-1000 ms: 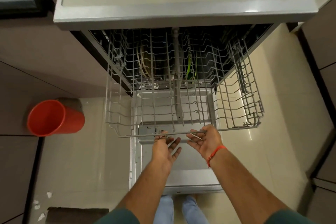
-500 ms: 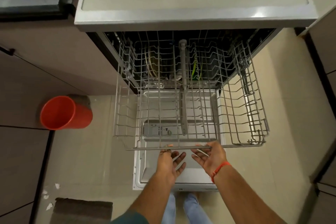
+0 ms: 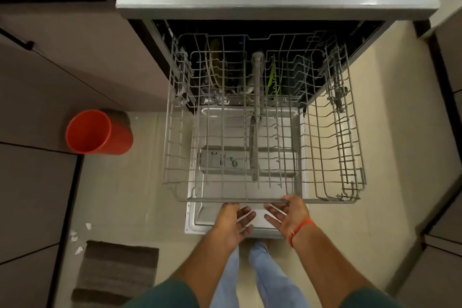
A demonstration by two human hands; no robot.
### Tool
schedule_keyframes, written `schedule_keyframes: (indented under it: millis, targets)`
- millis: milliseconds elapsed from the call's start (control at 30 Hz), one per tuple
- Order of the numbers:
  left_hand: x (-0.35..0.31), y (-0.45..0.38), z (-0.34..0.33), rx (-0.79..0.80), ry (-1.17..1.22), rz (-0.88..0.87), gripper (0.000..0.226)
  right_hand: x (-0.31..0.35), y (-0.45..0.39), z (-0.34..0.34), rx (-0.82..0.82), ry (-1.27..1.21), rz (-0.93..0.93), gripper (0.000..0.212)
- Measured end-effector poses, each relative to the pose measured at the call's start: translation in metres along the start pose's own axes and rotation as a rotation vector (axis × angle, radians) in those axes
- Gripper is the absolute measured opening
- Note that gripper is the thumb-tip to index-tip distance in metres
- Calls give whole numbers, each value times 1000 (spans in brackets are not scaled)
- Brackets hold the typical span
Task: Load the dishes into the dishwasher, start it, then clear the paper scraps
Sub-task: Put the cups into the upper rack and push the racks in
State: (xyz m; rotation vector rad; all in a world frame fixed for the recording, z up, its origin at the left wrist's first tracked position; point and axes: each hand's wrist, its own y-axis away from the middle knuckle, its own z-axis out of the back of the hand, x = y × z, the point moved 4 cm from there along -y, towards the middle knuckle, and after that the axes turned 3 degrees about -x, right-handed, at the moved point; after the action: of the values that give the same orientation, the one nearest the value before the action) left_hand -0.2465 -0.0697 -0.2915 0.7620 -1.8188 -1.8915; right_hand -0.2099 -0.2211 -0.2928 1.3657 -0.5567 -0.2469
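The dishwasher (image 3: 275,5) stands open, its door (image 3: 272,224) lowered flat. The empty grey wire upper rack (image 3: 225,199) is pulled far out over the door. Deep inside, below it, a pale plate (image 3: 214,70) and a green item (image 3: 272,76) stand on edge. My left hand (image 3: 232,222) hangs just under the rack's front rail with straight fingers. My right hand (image 3: 290,217) has its thumb on that rail and its fingers stretched out below. White paper scraps (image 3: 75,234) lie on the floor at the left.
An orange bin (image 3: 97,132) stands on the floor left of the dishwasher, against brown cabinets (image 3: 50,70). A dark striped mat (image 3: 117,270) lies beside the scraps. More cabinets (image 3: 447,62) line the right side. My legs stand at the door's front edge.
The upper rack has slid further out toward me, with both hands staying at its front rail. My fingers have spread and straightened.
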Motion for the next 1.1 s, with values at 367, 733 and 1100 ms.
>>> schedule_keyframes:
  millis: [367,733,1100]
  targets:
    - [-35,49,25,40,-62,-70,19,7,50,-1,46,201,-17,60]
    - [-78,147,55,8,-97,-367,19,61,146,-31,190,384,184,63]
    - [-132,247,93,-75,-111,-651,22,100,245,-112,416,577,510,56]
